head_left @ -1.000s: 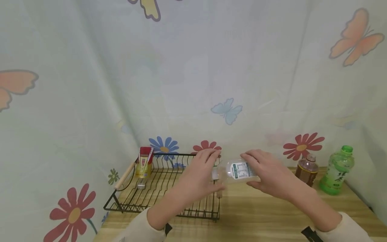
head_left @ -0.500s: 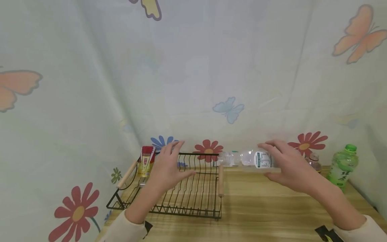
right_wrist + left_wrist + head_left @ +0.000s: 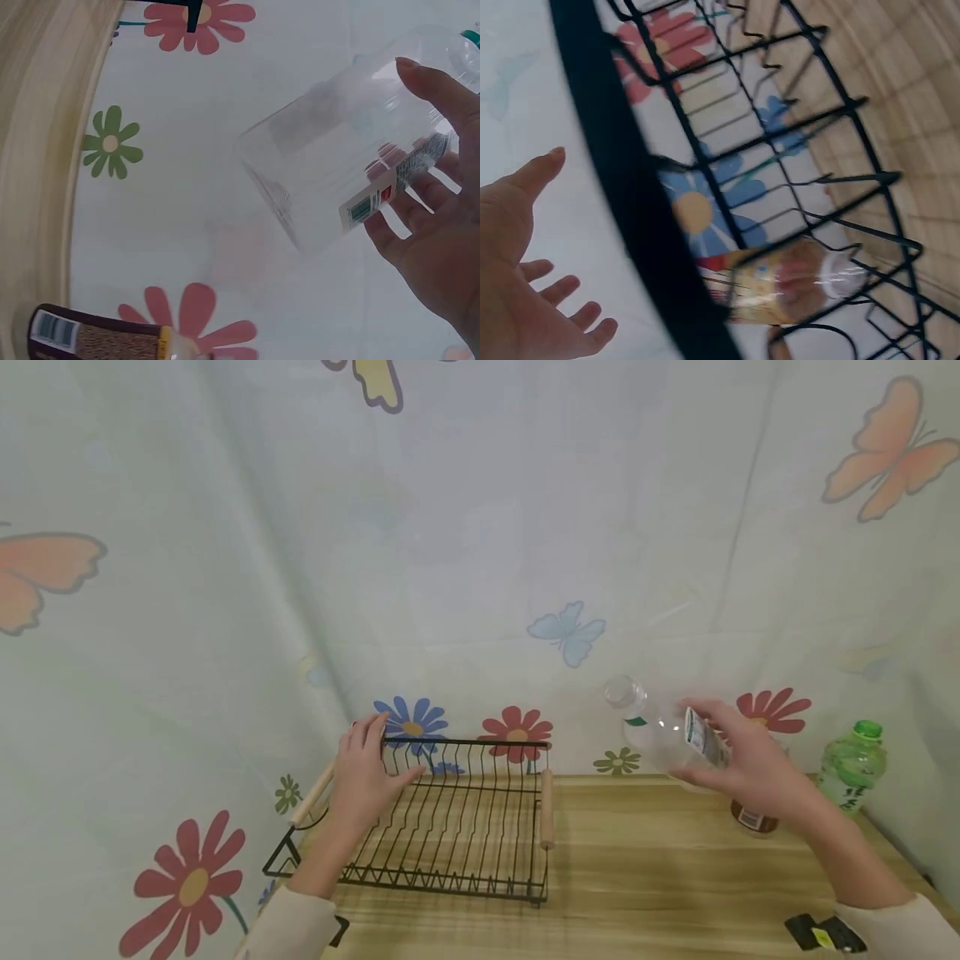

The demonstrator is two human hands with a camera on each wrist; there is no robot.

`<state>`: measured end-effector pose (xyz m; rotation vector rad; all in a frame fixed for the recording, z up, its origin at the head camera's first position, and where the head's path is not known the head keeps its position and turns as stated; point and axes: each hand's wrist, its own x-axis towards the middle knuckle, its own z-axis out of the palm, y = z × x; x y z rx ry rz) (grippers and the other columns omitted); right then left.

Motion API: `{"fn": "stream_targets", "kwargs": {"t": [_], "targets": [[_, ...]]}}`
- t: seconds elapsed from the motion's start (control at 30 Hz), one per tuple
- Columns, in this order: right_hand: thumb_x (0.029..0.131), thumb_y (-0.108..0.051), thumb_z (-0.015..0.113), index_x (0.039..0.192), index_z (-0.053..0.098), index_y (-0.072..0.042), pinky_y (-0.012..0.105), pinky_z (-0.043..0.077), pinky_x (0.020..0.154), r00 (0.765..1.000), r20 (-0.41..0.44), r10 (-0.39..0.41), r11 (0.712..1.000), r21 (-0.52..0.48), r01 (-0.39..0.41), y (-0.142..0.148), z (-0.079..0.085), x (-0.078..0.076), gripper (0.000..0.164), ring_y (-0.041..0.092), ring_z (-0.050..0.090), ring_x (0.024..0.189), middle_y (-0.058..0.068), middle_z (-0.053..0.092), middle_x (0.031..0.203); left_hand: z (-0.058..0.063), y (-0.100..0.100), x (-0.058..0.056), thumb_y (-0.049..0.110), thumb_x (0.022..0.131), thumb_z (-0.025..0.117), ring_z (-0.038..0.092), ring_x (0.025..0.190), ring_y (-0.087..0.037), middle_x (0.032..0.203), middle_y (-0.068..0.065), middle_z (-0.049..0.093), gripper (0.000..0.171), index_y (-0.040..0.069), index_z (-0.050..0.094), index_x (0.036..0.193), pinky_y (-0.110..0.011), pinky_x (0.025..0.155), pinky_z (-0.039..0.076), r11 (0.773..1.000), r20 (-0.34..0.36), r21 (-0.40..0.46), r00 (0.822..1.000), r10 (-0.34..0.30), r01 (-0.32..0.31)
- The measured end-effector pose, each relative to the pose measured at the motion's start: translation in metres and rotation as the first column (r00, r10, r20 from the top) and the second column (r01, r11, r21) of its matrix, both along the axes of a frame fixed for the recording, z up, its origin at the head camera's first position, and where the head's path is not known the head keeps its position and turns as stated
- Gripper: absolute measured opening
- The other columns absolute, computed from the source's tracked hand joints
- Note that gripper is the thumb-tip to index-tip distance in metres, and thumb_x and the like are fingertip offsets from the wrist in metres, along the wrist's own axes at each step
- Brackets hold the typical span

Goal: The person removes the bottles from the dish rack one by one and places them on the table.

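Observation:
My right hand (image 3: 750,768) grips an empty clear plastic bottle (image 3: 660,731) with a white label, held in the air above the right part of the wooden table (image 3: 637,877). The bottle is tilted, its neck up and to the left. In the right wrist view my fingers (image 3: 431,97) curl round the clear bottle (image 3: 337,172). My left hand (image 3: 365,768) hovers at the rear left corner of a black wire dish rack (image 3: 457,827). It is open with spread fingers (image 3: 562,289) and holds nothing. A yellow and red bottle (image 3: 787,281) lies in the rack close by.
A brown drink bottle (image 3: 752,817) stands just behind my right hand, and a green bottle (image 3: 851,772) stands at the far right. The rack has wooden handles (image 3: 546,806). A flower and butterfly curtain (image 3: 480,568) closes off the back and sides.
My left hand let go of the clear bottle and moved left to the rack's rear corner. My right hand carried the bottle to the right and tilted its neck upward.

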<state>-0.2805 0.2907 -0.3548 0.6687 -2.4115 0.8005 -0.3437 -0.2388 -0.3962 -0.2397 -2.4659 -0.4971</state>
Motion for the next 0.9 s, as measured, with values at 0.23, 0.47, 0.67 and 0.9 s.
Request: {"fn": "stream_targets", "kwargs": {"t": [0.23, 0.47, 0.67, 0.9], "targets": [[0.090, -0.030, 0.089, 0.153, 0.047, -0.012, 0.048, 0.056, 0.088, 0.985, 0.171, -0.019, 0.991, -0.125, 0.041, 0.022, -0.013, -0.013, 0.077, 0.041, 0.064, 0.115, 0.018, 0.061, 0.139, -0.025, -0.030, -0.021, 0.049, 0.082, 0.091, 0.028, 0.150, -0.048, 0.167, -0.021, 0.026, 0.110, 0.010, 0.030, 0.166, -0.069, 0.114, 0.038, 0.979, 0.077, 0.176, 0.993, 0.089, -0.101], [0.096, -0.032, 0.082, 0.158, 0.038, -0.008, 0.047, 0.055, 0.092, 0.960, 0.281, -0.010, 0.971, -0.225, 0.076, 0.036, -0.035, -0.025, 0.081, 0.049, 0.055, 0.126, 0.025, 0.052, 0.147, -0.044, -0.045, -0.030, 0.045, 0.088, 0.087, 0.030, 0.148, -0.048, 0.164, -0.026, 0.027, 0.111, 0.008, 0.021, 0.168, -0.069, 0.115, 0.036, 0.949, 0.157, 0.261, 0.978, 0.138, -0.176], [0.097, -0.031, 0.080, 0.156, 0.040, -0.010, 0.015, 0.050, 0.085, 0.953, 0.304, 0.016, 0.955, -0.288, 0.075, 0.047, -0.061, -0.039, 0.074, 0.054, 0.053, 0.133, 0.024, 0.055, 0.148, -0.053, -0.048, -0.036, 0.038, 0.091, 0.085, 0.038, 0.137, -0.049, 0.162, -0.029, 0.027, 0.106, 0.007, 0.020, 0.168, -0.068, 0.103, 0.045, 0.928, 0.191, 0.318, 0.972, 0.140, -0.196], [0.099, -0.029, 0.079, 0.157, 0.038, -0.006, 0.048, 0.055, 0.103, 0.946, 0.323, 0.023, 0.946, -0.314, 0.084, 0.053, -0.081, -0.046, 0.074, 0.054, 0.048, 0.139, 0.026, 0.052, 0.150, -0.063, -0.056, -0.046, 0.040, 0.092, 0.083, 0.044, 0.131, -0.050, 0.155, -0.033, 0.031, 0.106, 0.000, 0.018, 0.166, -0.066, 0.103, 0.046, 0.932, 0.230, 0.294, 0.962, 0.145, -0.211]]}}
